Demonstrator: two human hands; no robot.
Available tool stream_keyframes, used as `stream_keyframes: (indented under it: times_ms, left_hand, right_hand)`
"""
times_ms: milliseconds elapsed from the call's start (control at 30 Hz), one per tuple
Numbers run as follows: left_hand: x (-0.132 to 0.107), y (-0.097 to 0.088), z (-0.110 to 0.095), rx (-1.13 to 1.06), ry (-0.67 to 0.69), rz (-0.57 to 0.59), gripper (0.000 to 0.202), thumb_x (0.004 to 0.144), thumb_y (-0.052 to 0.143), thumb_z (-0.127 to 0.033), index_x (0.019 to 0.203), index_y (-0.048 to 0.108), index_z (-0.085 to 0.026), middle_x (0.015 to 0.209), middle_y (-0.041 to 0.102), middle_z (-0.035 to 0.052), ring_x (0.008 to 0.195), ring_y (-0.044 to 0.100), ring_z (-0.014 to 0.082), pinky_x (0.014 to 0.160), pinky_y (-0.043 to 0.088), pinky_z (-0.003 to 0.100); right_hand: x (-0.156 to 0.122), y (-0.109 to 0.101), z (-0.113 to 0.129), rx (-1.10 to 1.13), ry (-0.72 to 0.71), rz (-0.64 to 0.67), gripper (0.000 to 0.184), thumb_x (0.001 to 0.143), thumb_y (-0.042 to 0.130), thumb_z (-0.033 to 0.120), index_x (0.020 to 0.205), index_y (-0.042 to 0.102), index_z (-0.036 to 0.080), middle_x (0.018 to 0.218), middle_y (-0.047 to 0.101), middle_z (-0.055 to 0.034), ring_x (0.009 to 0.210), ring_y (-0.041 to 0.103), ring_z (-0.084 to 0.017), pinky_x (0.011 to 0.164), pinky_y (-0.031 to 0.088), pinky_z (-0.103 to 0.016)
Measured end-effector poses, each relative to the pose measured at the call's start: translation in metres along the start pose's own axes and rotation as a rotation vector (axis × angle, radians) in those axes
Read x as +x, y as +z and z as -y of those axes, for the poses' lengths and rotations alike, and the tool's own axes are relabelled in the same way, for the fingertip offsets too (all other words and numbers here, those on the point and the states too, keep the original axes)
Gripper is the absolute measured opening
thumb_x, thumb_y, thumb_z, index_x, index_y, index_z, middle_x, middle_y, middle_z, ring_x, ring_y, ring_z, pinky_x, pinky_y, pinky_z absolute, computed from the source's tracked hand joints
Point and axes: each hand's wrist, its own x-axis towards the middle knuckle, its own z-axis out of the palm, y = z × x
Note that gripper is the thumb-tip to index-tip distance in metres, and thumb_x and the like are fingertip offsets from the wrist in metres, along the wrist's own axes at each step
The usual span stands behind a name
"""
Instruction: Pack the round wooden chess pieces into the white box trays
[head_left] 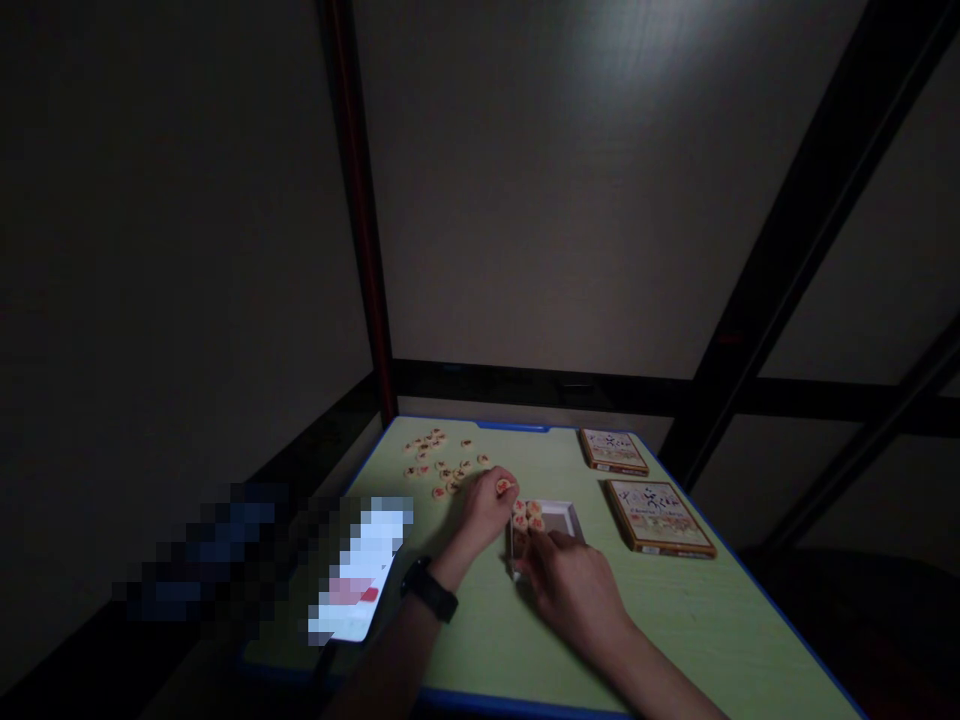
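Note:
My left hand (486, 510) is closed, pinching a round wooden game piece (505, 486) with a red mark between its fingertips, just left of a small white box (562, 517). My right hand (566, 580) rests at the box's near edge, fingers curled on the pieces (526, 514) lined up inside its left part. Several more round pieces (439, 460) lie scattered on the green table (675, 620) to the far left of my hands. A dark watch (429, 590) sits on my left wrist.
Two brown printed box lids (613, 450) (658, 516) lie at the table's right side. A blurred-out flat item (360, 575) lies at the near left edge. Dark metal frame bars (360, 210) rise behind the table against a pale wall.

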Motion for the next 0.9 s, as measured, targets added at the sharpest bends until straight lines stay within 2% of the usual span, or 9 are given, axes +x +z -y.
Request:
stream_keyframes:
  times_ms: [300, 500, 733, 900]
  left_hand:
    - [0.0, 0.0, -0.001, -0.004, 0.023, -0.015, 0.012, 0.074, 0.058, -0.01, 0.073, 0.063, -0.021, 0.073, 0.066, -0.0011, 0.071, 0.058, 0.0144, 0.069, 0.043, 0.024]
    - [0.0, -0.003, -0.005, 0.019, 0.017, -0.002, 0.013, 0.075, 0.057, -0.009, 0.073, 0.064, -0.02, 0.074, 0.067, -0.0002, 0.073, 0.06, 0.0153, 0.072, 0.044, 0.025]
    - [0.002, 0.0, 0.001, 0.023, 0.035, -0.021, 0.009, 0.076, 0.06, -0.012, 0.074, 0.064, -0.021, 0.076, 0.068, 0.0002, 0.074, 0.06, 0.0161, 0.075, 0.045, 0.027]
    - [0.002, 0.0, 0.003, 0.0, 0.025, -0.012, 0.007, 0.074, 0.062, -0.015, 0.076, 0.065, -0.021, 0.076, 0.068, 0.0004, 0.075, 0.061, 0.0165, 0.077, 0.046, 0.028]
  right_hand:
    - [-0.001, 0.007, 0.003, 0.05, -0.003, -0.044, 0.017, 0.087, 0.057, 0.028, 0.099, 0.067, 0.021, 0.093, 0.073, -0.0082, 0.08, 0.069, -0.022, 0.063, 0.044, -0.027]
    - [0.0, 0.009, -0.001, 0.052, -0.008, -0.043, 0.02, 0.089, 0.057, 0.035, 0.099, 0.066, 0.021, 0.092, 0.074, -0.0078, 0.08, 0.07, -0.022, 0.063, 0.044, -0.027]
    - [-0.001, 0.008, -0.004, 0.036, -0.02, -0.023, 0.024, 0.09, 0.056, 0.04, 0.101, 0.066, 0.022, 0.092, 0.074, -0.0081, 0.08, 0.07, -0.022, 0.061, 0.042, -0.025]
    - [-0.007, 0.012, -0.005, 0.017, -0.027, -0.052, 0.025, 0.089, 0.057, 0.045, 0.096, 0.068, 0.023, 0.086, 0.073, -0.0081, 0.076, 0.069, -0.022, 0.058, 0.041, -0.026]
